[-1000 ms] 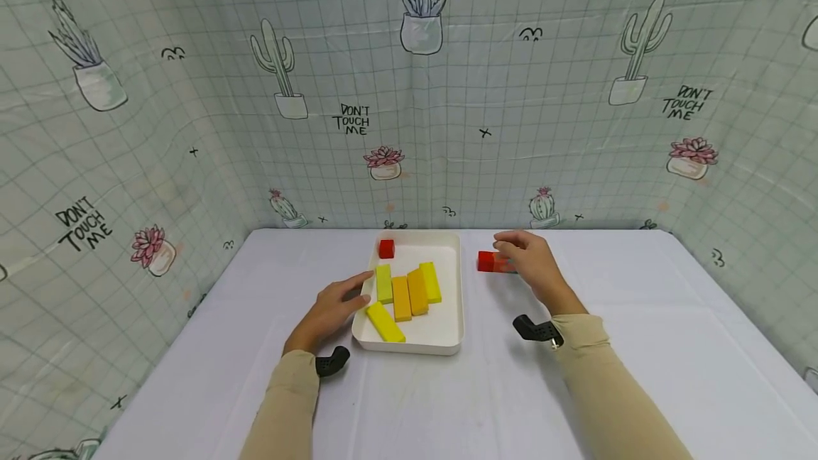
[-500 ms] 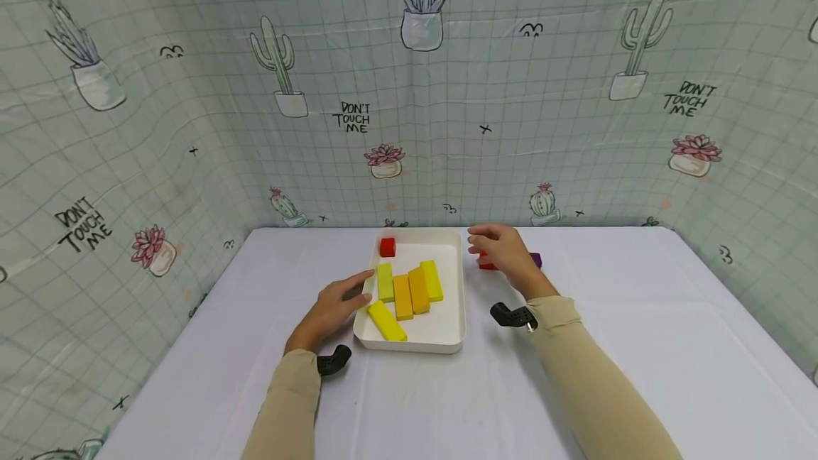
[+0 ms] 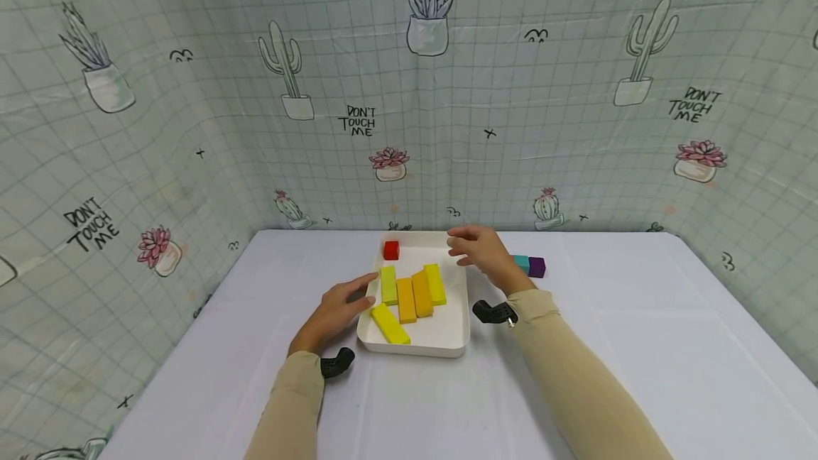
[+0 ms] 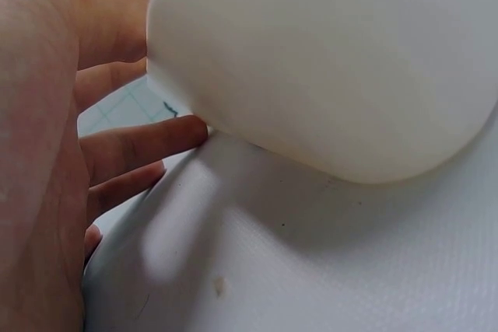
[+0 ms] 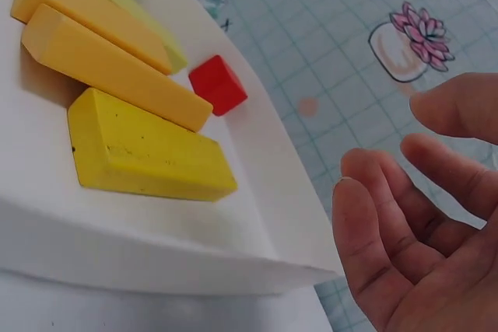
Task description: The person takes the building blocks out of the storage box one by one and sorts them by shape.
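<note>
My left hand point(image 3: 331, 312) touches the left wall of a white tray point(image 3: 441, 332) with fairly straight fingers. Above the tray's far right corner hovers my right hand point(image 3: 487, 255); the right wrist view shows its fingers loosely bent with nothing between them. Inside the tray, a red cube point(image 3: 391, 250) sits in the far left corner. Near the middle lie a lime block point(image 3: 388, 286), two orange blocks point(image 3: 406, 300) and a yellow block point(image 3: 435, 285), roughly side by side. Another yellow block point(image 3: 390, 324) lies slanted at the near left.
Right of the tray, a teal block point(image 3: 521, 264) and a purple block point(image 3: 537, 267) touch on the white table point(image 3: 409, 410). The right hand and wrist hide whatever lies left of them. A patterned grid cloth point(image 3: 486, 84) hangs behind and at both sides.
My right hand has moved left from over the row of blocks to the tray's far right corner, uncovering the teal and purple blocks. My left hand has stayed at the tray.
</note>
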Tool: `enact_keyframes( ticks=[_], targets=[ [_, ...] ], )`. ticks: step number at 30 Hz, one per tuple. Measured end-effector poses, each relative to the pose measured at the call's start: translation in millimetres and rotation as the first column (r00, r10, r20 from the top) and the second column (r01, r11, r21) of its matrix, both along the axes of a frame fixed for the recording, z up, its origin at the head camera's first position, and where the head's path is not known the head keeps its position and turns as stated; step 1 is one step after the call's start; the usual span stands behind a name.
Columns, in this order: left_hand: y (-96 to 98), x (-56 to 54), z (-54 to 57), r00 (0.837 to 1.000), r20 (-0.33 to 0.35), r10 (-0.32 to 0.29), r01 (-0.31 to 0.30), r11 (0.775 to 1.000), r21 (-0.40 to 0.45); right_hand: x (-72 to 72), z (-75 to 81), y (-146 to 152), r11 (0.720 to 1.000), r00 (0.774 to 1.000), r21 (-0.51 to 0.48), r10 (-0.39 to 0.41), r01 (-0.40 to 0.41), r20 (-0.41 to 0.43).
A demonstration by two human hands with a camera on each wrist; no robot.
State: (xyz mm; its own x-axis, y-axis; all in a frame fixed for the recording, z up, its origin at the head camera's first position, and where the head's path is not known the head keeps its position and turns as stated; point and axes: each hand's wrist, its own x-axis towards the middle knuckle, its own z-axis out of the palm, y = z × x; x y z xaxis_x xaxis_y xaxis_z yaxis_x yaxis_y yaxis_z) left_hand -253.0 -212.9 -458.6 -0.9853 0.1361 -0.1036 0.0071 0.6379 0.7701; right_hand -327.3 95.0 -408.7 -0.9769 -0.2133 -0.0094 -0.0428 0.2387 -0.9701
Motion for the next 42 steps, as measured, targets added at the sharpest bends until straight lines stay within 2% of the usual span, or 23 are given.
enact_keyframes(
  ticks=[4, 10, 19, 25, 34, 42],
  targets=[
    [2.3, -2.4, 1.2, 1.000, -0.012, -0.019, 0.019, 1.000, 0.001, -2.1, 1.1, -8, 0.999, 1.000, -0.029, 0.027, -0.027, 0.004],
    [5.3, -4.3, 3.9, 1.000, -0.014, -0.022, 0.022, 1.000, -0.002, -9.8, -0.5, -25, 0.999, 0.998, -0.015, 0.036, -0.036, 0.042],
    [-0.6, -2.6, 1.6, 1.000, -0.010, -0.012, 0.012, 0.999, -0.031, -15.8, -9.1, -52, 0.994, 0.996, 0.061, 0.086, -0.088, 0.033],
    [-4.4, -0.6, 2.4, 1.000, -0.008, 0.002, -0.002, 0.999, -0.043, -18.6, -15.9, -58, 0.994, 0.996, 0.067, 0.080, -0.081, 0.027],
    [-2.6, 2.4, 4.1, 1.000, -0.010, 0.005, -0.006, 1.000, -0.015, -32.9, -19.0, -60, 0.998, 0.997, -0.019, 0.053, -0.052, 0.051],
    [0.5, 2.4, 1.4, 1.000, -0.007, 0.001, -0.001, 1.000, -0.013, -32.4, -17.6, -69, 0.997, 0.999, 0.068, 0.030, -0.033, 0.033]
  ],
)
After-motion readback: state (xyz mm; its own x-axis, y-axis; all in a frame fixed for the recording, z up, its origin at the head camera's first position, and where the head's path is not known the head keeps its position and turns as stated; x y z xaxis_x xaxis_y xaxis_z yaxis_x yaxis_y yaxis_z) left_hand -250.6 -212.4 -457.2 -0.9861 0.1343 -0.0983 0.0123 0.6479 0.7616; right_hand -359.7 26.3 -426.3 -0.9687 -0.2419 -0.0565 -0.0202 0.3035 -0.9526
